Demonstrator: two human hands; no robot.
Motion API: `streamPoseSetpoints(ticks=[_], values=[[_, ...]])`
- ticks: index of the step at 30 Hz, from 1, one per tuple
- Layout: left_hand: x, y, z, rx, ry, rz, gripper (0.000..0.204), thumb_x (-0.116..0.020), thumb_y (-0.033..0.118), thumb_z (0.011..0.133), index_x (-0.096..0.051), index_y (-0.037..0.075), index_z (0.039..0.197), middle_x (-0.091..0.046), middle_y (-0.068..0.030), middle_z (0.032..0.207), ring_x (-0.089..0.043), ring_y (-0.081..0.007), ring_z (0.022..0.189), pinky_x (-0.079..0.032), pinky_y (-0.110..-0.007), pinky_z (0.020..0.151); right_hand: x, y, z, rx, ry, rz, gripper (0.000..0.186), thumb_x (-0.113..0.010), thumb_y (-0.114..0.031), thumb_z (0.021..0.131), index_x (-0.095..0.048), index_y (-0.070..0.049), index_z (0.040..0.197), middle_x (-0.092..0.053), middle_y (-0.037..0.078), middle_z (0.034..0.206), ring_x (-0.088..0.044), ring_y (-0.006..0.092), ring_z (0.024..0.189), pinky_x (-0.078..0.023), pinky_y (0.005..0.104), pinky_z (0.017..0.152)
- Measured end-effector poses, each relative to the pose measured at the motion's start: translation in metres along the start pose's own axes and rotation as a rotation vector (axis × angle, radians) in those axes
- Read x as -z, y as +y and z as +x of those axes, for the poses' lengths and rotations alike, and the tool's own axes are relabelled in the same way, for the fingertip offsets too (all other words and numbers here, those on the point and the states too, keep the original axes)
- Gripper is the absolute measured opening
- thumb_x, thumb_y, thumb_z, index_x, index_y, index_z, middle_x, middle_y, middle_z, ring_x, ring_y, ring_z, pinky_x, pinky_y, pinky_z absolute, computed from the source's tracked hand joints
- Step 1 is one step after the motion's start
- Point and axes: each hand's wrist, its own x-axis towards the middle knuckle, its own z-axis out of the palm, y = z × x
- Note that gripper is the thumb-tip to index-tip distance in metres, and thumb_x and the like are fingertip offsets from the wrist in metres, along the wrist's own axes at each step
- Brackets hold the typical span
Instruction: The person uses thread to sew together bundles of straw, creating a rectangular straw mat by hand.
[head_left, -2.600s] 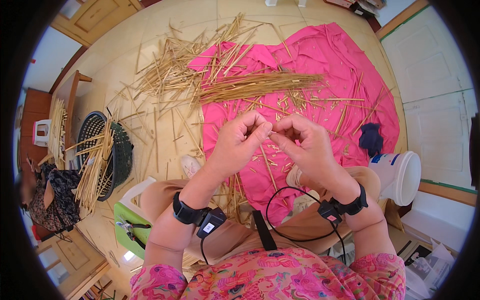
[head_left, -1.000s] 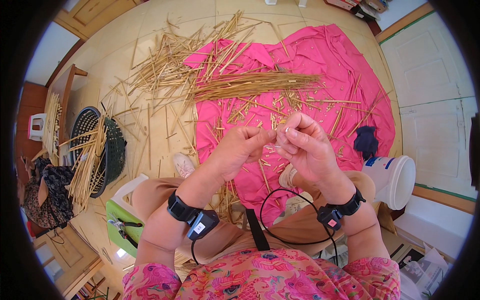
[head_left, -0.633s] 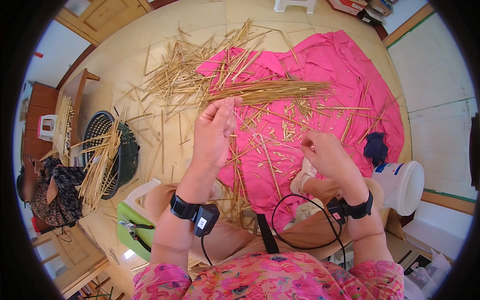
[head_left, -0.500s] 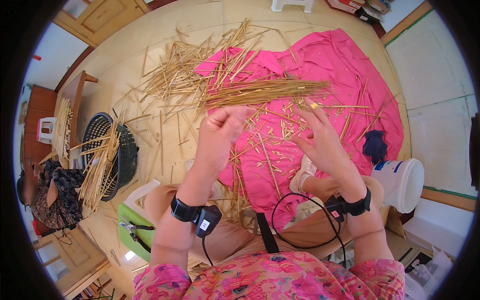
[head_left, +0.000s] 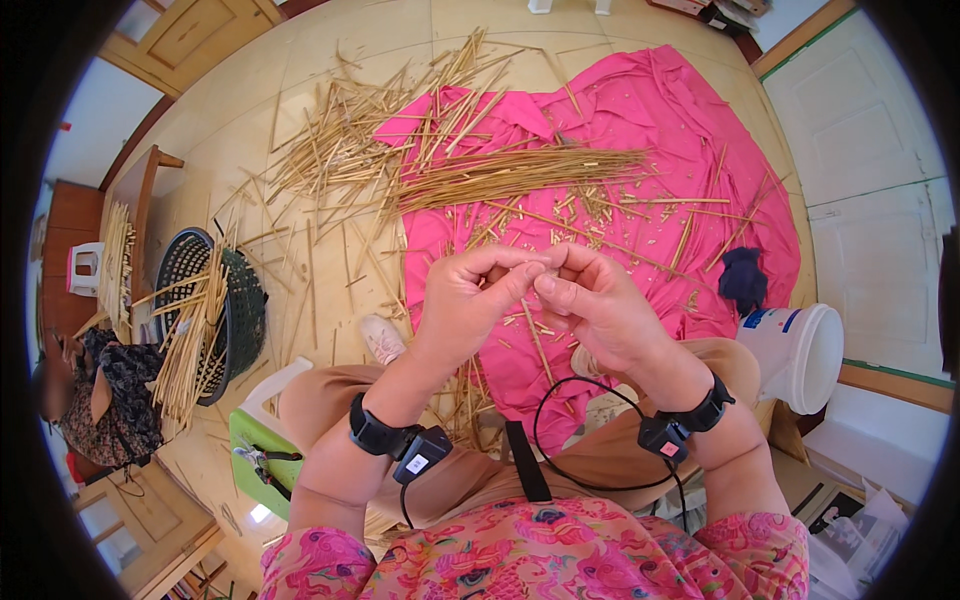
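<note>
Spreading across the tiled floor (head_left: 250,110), a pink cloth (head_left: 650,130) lies under a litter of pale straw stalks (head_left: 330,170), with one neat bundle of stalks (head_left: 510,172) laid across its upper part and short cut pieces scattered toward the person's knees. A dark blue rag (head_left: 742,280) sits on the cloth's right edge, just beside a white plastic bucket (head_left: 800,352) whose inside cannot be seen. To the left, a dark woven basket (head_left: 235,320) stands on edge, with a sheaf of long stalks (head_left: 190,335) leaning across its mouth. Another person (head_left: 105,395) sits at the far left. A green board (head_left: 258,455) with pliers on it lies by the left knee. Above the lap, the left hand (head_left: 470,300) and the right hand (head_left: 600,305) meet, fingertips touching, both pinched on a short straw piece (head_left: 538,268) that is pale, thin and mostly hidden between thumbs and forefingers. Each wrist carries a black band with a cable.
</note>
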Motion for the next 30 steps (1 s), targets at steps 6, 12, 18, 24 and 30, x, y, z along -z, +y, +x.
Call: streamPoseSetpoints(ticks=[6,12,18,24,30], values=[[0.003,-0.003,0.003,0.006,0.095,-0.131,0.011,-0.065,0.011,0.090,-0.069,0.002,0.095,-0.061,0.0025,0.075,-0.048,-0.0018,0.064,-0.037,-0.017,0.056,0.005,0.001,0.000,0.004,0.021,0.023,0.006,-0.065,-0.010,0.090,-0.059,-0.007,0.091,-0.053,-0.003,0.077,-0.046,0.0054,0.063,-0.038,0.0211,0.057],[0.016,0.000,0.010,0.158,0.048,-0.245,0.022,-0.059,0.023,0.095,-0.062,0.004,0.083,-0.049,0.0048,0.067,-0.038,-0.0035,0.060,-0.030,-0.021,0.055,-0.004,-0.004,-0.004,0.276,0.172,-0.572,0.004,-0.064,-0.003,0.087,-0.061,-0.002,0.090,-0.056,-0.001,0.078,-0.052,0.0076,0.067,-0.042,0.0217,0.060],[0.007,-0.007,0.004,0.278,-0.093,-0.157,0.029,-0.052,0.028,0.099,-0.058,0.006,0.081,-0.048,0.0030,0.067,-0.038,-0.0048,0.060,-0.032,-0.021,0.056,-0.007,0.001,-0.002,0.535,0.203,-0.995,0.008,-0.066,0.004,0.081,-0.062,0.001,0.087,-0.058,0.006,0.078,-0.056,0.0114,0.067,-0.044,0.0242,0.056],[0.006,-0.006,0.005,0.166,-0.145,0.097,0.027,-0.047,0.024,0.100,-0.054,0.005,0.082,-0.047,0.0029,0.070,-0.040,-0.0058,0.064,-0.035,-0.024,0.058,-0.007,-0.001,-0.002,0.603,0.195,-1.046,0.009,-0.065,0.006,0.079,-0.063,0.000,0.086,-0.059,0.007,0.078,-0.057,0.0147,0.067,-0.044,0.0257,0.056],[0.011,0.002,0.006,0.025,-0.285,0.242,0.014,-0.047,0.013,0.098,-0.050,0.003,0.089,-0.046,0.0001,0.079,-0.042,-0.0085,0.073,-0.038,-0.025,0.066,-0.010,-0.006,-0.004,0.611,0.224,-1.078,0.010,-0.066,0.006,0.078,-0.064,-0.001,0.085,-0.059,0.007,0.076,-0.057,0.0162,0.068,-0.044,0.0270,0.058]])
